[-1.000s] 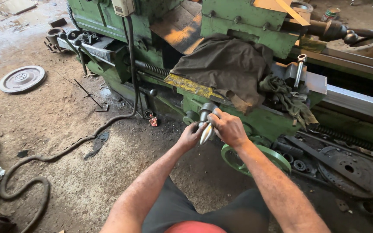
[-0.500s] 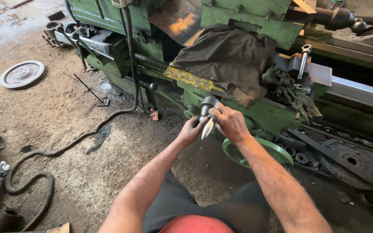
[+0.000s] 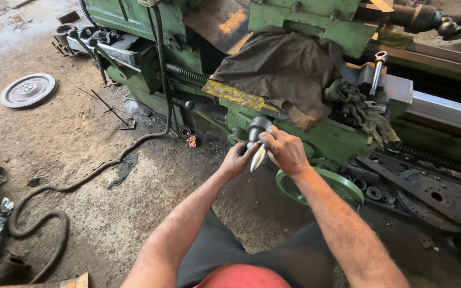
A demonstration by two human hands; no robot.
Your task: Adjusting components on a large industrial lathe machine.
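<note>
Hands together out in front of me, both forearms reaching forward from the bottom of the view and meeting just short of the green lathe (image 3: pixel 316 133). My right hand (image 3: pixel 285 152) comes in from the right with the wrist bent and the knuckles up, back of the hand to the camera. My left hand (image 3: pixel 236 160) comes up from below left, thumb side up, fingers curled toward the right hand.

Between them sits a grey metal part (image 3: pixel 257 128), round and cup-like at the top, with a pale tapered metal piece (image 3: pixel 257 158) pointing down and left out of the gap between my palms. How those two pieces join I can't make out; my fingers cover the middle of it. The underside of the grey part is hidden too, and I can't say whether it touches the lathe behind it.

Grip now: right hand closed over the top of the tapered piece, fingers wrapped and pressed against the grey part. Left hand is half closed, fingertips touching the lower side of the tapered piece; whether it truly clamps or only steadies, I can't tell.

Just beyond my hands, a dark cloth (image 3: pixel 284 69) is draped over the lathe, with a crumpled rag (image 3: pixel 356 104) beside it. A green handwheel (image 3: pixel 321 184) sits right under my right wrist, partly hidden by the arm. A black hose (image 3: pixel 81 178) snakes across the dirt floor to my left, and a round metal disc (image 3: pixel 28 90) lies well apart, far left.
</note>
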